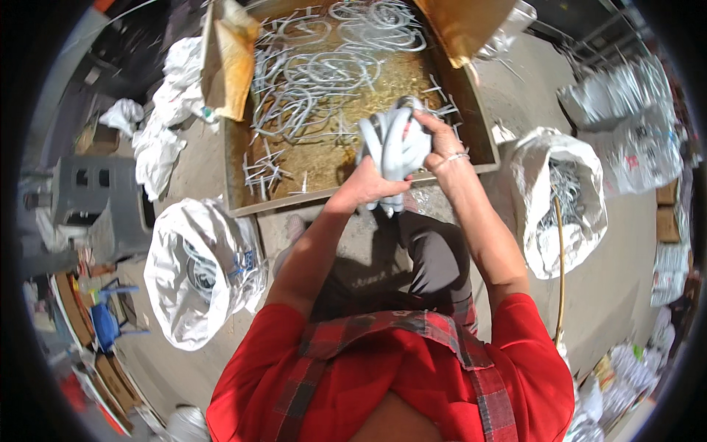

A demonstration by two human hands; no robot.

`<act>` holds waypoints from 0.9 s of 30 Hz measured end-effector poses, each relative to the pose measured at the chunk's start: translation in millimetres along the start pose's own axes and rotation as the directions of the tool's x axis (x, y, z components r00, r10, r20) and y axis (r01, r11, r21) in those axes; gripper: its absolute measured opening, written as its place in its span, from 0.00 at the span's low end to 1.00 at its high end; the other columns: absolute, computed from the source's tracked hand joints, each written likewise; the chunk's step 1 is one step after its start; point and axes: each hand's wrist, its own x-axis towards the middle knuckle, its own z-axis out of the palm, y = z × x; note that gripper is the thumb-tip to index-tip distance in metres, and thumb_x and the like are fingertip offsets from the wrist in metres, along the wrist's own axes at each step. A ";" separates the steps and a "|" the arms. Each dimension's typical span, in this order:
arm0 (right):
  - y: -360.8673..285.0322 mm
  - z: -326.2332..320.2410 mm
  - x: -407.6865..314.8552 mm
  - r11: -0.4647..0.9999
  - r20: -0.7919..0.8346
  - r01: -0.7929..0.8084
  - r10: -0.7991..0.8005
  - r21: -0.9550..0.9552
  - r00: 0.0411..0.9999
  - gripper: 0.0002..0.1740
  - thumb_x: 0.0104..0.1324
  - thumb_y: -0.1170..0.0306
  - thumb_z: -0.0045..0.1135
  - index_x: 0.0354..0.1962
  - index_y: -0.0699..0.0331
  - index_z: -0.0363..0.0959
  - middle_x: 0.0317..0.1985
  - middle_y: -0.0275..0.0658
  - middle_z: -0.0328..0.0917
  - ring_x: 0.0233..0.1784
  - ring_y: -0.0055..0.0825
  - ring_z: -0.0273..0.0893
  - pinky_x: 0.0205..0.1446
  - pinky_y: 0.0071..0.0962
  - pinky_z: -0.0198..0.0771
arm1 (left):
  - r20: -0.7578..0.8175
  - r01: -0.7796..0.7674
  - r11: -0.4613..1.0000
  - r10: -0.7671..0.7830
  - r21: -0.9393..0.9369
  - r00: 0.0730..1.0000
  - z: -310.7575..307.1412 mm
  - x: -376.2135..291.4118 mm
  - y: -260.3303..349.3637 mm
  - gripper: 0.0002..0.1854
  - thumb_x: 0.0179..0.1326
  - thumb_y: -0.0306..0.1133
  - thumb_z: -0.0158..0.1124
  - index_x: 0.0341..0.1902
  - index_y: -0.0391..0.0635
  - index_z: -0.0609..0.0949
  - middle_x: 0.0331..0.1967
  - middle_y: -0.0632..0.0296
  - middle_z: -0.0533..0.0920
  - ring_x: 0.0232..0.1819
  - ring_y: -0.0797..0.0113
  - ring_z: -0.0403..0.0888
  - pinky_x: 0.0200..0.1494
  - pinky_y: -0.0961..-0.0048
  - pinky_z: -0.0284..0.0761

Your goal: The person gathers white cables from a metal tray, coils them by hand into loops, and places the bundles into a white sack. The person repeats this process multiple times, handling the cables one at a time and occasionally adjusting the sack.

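Note:
A bundle of thick, looped grey-white plastic pieces (393, 143) is held in both hands over the front edge of a large shallow bin (331, 194). My left hand (367, 185) grips its lower left side, thumb up. My right hand (444, 141) grips its upper right side, a thin bracelet at the wrist. Inside the bin, grey plastic rings (326, 74) lie in tangled heaps at the back and left. Small branched plastic pieces (265, 171) lie in the near left corner, with others along the right wall.
A white woven sack (177, 320) with grey rings inside stands at the left; another (594, 221), holding small grey pieces, stands at the right, a long thin rod (561, 276) against it. Filled plastic bags (635, 121) are stacked far right. A blue stool (104, 326) is at left.

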 end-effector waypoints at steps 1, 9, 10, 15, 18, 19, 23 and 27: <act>2.8 -30.8 15.8 0.998 0.042 0.025 -0.027 0.059 0.999 0.11 0.59 0.70 0.57 0.38 0.65 0.73 0.35 0.42 0.79 0.37 0.34 0.79 0.48 0.37 0.76 | 0.040 -0.033 0.995 0.030 0.090 0.999 2.1 5.6 -16.0 0.25 0.44 0.29 0.70 0.49 0.39 0.77 0.37 0.64 0.80 0.39 0.73 0.76 0.45 0.73 0.73; -22.5 -92.8 -81.8 0.163 -0.032 0.156 -0.783 -0.974 0.621 0.25 0.58 0.60 0.60 0.49 0.68 0.72 0.43 0.47 0.78 0.46 0.30 0.77 0.49 0.28 0.71 | -0.328 0.098 0.995 -0.094 -0.005 0.940 -5.2 1.1 -14.8 0.15 0.47 0.23 0.67 0.39 0.32 0.77 0.27 0.58 0.80 0.23 0.69 0.79 0.27 0.74 0.76; -30.4 -110.3 -105.3 0.182 -0.116 0.081 -0.849 -0.980 0.515 0.24 0.58 0.61 0.60 0.47 0.67 0.73 0.40 0.45 0.80 0.44 0.31 0.78 0.49 0.27 0.71 | -0.356 0.096 0.995 -0.079 0.031 0.931 -9.0 0.8 -14.3 0.14 0.47 0.23 0.67 0.38 0.33 0.76 0.27 0.59 0.80 0.23 0.69 0.79 0.27 0.74 0.76; -69.9 -293.2 -215.0 0.130 -0.335 -0.513 -0.883 -0.849 0.330 0.18 0.52 0.66 0.60 0.41 0.65 0.76 0.32 0.43 0.80 0.35 0.33 0.80 0.43 0.28 0.73 | -0.367 0.104 0.926 0.040 0.364 0.930 -22.1 1.4 -25.3 0.20 0.45 0.27 0.70 0.43 0.33 0.76 0.33 0.59 0.80 0.32 0.69 0.78 0.38 0.72 0.75; -45.2 -344.5 -225.0 0.189 -0.549 -0.604 -0.675 -0.774 0.493 0.25 0.58 0.56 0.52 0.46 0.65 0.73 0.41 0.57 0.76 0.47 0.44 0.76 0.50 0.39 0.70 | -0.286 0.129 0.837 0.035 0.532 0.957 1.3 12.2 -23.0 0.25 0.45 0.31 0.71 0.48 0.33 0.76 0.42 0.58 0.81 0.42 0.68 0.77 0.48 0.71 0.71; -36.0 -360.3 -219.8 0.199 -0.505 -0.544 -0.704 -0.815 0.499 0.20 0.58 0.60 0.49 0.43 0.64 0.74 0.40 0.55 0.77 0.46 0.46 0.76 0.51 0.40 0.69 | -0.227 0.055 0.877 0.062 0.477 0.972 7.8 17.1 -30.8 0.25 0.46 0.30 0.70 0.50 0.34 0.76 0.43 0.58 0.81 0.44 0.68 0.77 0.50 0.70 0.70; -33.3 -334.1 -210.5 0.100 -0.421 -0.482 -0.660 -0.870 0.623 0.17 0.50 0.71 0.55 0.40 0.63 0.75 0.41 0.51 0.77 0.47 0.46 0.75 0.51 0.37 0.70 | -0.132 0.081 0.877 -0.020 0.474 0.991 47.3 24.9 -5.6 0.25 0.46 0.26 0.68 0.49 0.32 0.74 0.42 0.58 0.79 0.41 0.68 0.75 0.48 0.72 0.70; -55.8 -312.7 -236.8 0.180 -0.287 -0.261 -0.838 -0.948 0.464 0.17 0.50 0.66 0.60 0.36 0.66 0.76 0.30 0.46 0.79 0.33 0.37 0.78 0.39 0.30 0.72 | -0.044 0.004 0.892 0.018 0.451 0.999 91.6 31.3 17.6 0.24 0.45 0.26 0.68 0.48 0.32 0.75 0.41 0.58 0.79 0.40 0.68 0.75 0.48 0.72 0.70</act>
